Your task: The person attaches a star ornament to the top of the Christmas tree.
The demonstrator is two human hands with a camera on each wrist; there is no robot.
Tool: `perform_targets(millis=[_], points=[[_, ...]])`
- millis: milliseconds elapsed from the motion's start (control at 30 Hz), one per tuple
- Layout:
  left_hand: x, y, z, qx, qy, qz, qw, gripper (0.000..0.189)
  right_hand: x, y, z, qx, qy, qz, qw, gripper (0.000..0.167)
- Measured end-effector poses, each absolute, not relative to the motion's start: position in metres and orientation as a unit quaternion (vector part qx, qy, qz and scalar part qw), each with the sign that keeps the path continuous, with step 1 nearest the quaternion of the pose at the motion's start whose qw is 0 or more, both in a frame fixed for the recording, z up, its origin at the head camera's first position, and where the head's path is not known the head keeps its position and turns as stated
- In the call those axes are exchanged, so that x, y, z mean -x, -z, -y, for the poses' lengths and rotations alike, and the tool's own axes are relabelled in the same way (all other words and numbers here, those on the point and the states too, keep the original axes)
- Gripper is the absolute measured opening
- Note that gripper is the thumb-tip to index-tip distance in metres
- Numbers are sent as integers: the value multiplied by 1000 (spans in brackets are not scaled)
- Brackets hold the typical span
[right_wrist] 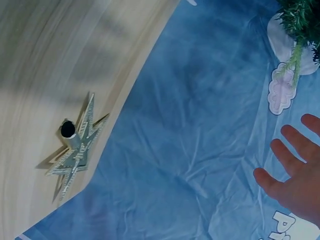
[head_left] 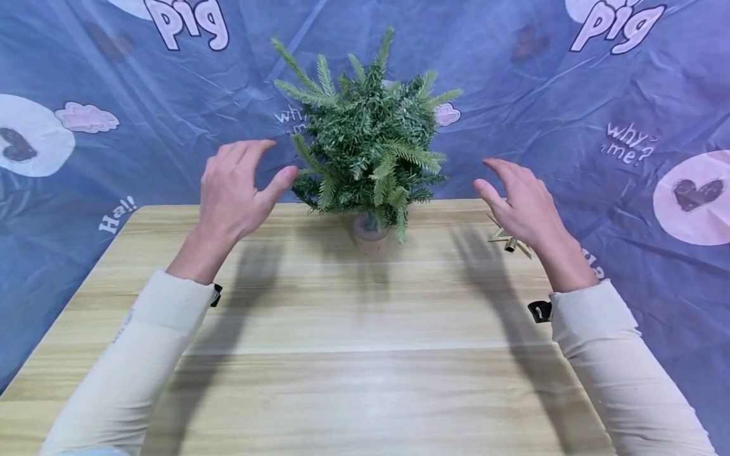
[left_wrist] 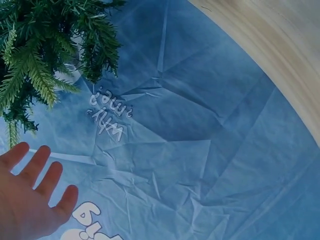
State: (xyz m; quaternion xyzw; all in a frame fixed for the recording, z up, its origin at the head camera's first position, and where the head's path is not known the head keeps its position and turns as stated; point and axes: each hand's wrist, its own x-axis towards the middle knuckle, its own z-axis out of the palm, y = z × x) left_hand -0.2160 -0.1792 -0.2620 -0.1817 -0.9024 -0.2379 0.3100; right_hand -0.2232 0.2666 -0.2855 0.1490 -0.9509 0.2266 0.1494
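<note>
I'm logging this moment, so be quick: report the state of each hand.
Left hand: open, holding nothing, near the small green tree.
Right hand: open, holding nothing.

A wood-grain table [head_left: 342, 405] stands before a creased blue backdrop [head_left: 239, 82], probably cloth, showing 2 "pig" prints [head_left: 191, 18].

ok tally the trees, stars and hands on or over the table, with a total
Green tree: 1
Gold star: 1
Hands, left hand and right hand: 2
Total: 4
</note>
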Motion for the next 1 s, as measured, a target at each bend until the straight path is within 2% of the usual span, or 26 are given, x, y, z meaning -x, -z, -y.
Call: perform_targets(millis=[467,733,1000], points=[[223,253,165,240,263,841,408,61,224,304,-284,-123,-247,952,136,63],[228,250,157,314,260,790,458,53,226,312,-295,-121,-256,949,138,60],[234,245,149,341,258,773,468,48,228,320,-306,-120,-257,948,144,60]])
